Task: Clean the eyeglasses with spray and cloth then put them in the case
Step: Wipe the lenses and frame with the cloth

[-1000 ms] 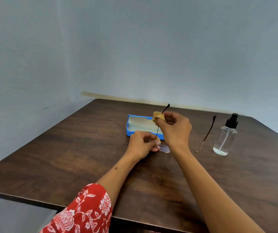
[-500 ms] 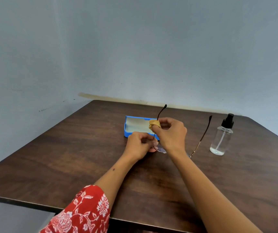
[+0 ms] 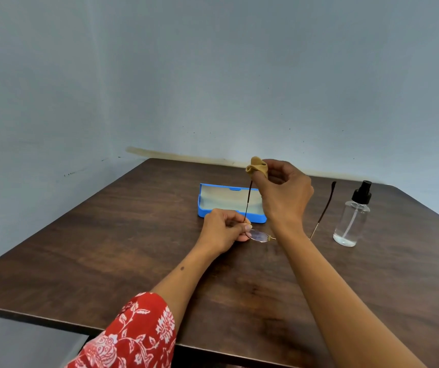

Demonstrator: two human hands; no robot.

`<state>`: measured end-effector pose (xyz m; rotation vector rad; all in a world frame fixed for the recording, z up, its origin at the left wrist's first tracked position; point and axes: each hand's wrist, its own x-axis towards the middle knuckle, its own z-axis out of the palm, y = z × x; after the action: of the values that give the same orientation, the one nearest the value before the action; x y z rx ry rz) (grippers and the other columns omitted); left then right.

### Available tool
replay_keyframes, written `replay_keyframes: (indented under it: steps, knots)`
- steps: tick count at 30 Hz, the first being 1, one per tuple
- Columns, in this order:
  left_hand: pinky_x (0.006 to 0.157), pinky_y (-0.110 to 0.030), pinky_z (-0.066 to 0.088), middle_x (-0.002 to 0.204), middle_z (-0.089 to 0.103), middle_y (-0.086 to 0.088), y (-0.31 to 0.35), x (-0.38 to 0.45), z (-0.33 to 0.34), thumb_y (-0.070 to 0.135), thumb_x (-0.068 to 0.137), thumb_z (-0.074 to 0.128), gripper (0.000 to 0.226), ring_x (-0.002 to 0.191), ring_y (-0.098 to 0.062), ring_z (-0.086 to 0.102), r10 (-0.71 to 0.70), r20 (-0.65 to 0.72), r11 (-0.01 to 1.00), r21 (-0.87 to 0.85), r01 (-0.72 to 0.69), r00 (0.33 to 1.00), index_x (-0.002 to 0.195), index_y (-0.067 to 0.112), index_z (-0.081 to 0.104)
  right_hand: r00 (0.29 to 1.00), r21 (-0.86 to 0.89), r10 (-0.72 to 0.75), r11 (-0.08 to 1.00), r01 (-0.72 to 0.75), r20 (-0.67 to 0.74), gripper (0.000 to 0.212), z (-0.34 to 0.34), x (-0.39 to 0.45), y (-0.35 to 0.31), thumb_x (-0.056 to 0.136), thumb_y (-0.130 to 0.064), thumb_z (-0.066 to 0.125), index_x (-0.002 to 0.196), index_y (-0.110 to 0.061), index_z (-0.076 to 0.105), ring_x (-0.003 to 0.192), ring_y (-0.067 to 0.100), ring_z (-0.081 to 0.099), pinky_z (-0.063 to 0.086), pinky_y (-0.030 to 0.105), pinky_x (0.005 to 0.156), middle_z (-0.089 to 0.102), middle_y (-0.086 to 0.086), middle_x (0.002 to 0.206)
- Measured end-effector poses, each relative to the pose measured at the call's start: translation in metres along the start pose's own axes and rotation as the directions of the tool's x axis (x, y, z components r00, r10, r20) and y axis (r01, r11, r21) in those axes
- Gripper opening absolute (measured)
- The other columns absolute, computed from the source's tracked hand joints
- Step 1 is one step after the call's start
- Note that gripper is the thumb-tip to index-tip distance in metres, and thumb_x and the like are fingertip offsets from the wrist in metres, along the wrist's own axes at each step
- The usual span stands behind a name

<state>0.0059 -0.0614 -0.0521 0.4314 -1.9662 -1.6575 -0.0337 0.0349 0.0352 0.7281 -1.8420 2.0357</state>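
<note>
Eyeglasses (image 3: 259, 235) lie sideways, arms pointing to 12 o'clock; left hand (image 3: 222, 229) pinches them, right hand (image 3: 283, 192) pinches a cloth (image 3: 256, 166). Blue case (image 3: 229, 201) sits open.

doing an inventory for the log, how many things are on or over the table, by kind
eyeglasses: 1, left hand holds them
cloth: 1, pinched in right hand
case: 1, blue, open
spray bottle: 1
total: 4
</note>
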Motion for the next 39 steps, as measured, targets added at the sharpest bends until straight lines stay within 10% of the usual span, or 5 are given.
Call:
replay_keyframes:
  steps: [10,17,22,39]
  knots:
    - [0.062,-0.017,0.055,0.071,0.068,-0.009,0.002,-0.002,-0.001,-0.002,0.082,0.065,0.007,0.063,-0.010,0.068,-0.009,-0.024,1.000,0.016,0.009,1.000,0.081,0.003,0.069,0.998,0.109,-0.033,0.994,0.027,0.049,0.011,-0.032,0.013,-0.037,0.071,-0.020,0.076,0.081,-0.020,0.073,0.075,0.015,0.071,0.057,0.036,0.078,0.074,-0.004,0.077]
    - [0.060,-0.016,0.056,0.075,0.067,-0.009,0.007,-0.004,-0.001,-0.004,0.082,0.064,0.006,0.060,-0.009,0.068,-0.007,-0.057,1.000,-0.029,0.005,0.998,0.086,-0.001,0.068,0.941,-0.383,0.287,0.901,-0.202,0.179,0.011,-0.120,0.005,0.002,0.065,-0.018,0.076,0.062,-0.028,0.074,0.065,0.015,0.064,0.056,0.045,0.082,0.070,-0.002,0.060]
    - [0.058,-0.016,0.055,0.072,0.068,-0.009,0.009,-0.009,0.008,-0.003,0.081,0.066,0.006,0.060,-0.010,0.069,0.016,-0.020,1.000,-0.004,-0.016,1.000,0.083,0.002,0.069,0.872,-0.423,0.450,0.839,-0.341,0.190,0.015,-0.124,-0.001,0.030,0.064,-0.011,0.078,0.057,-0.024,0.074,0.075,0.022,0.069,0.057,0.044,0.080,0.072,0.001,0.063]
    - [0.061,-0.003,0.036,0.091,0.072,0.002,0.013,-0.018,0.047,0.018,0.082,0.069,0.019,0.062,0.001,0.051,0.271,0.086,0.874,0.395,-0.282,0.959,0.101,0.014,0.073,0.945,-0.417,0.327,0.858,-0.299,-0.005,0.019,-0.151,-0.003,0.038,0.072,-0.012,0.074,0.059,-0.025,0.068,0.074,0.013,0.061,0.038,0.018,0.061,0.065,-0.010,0.061]
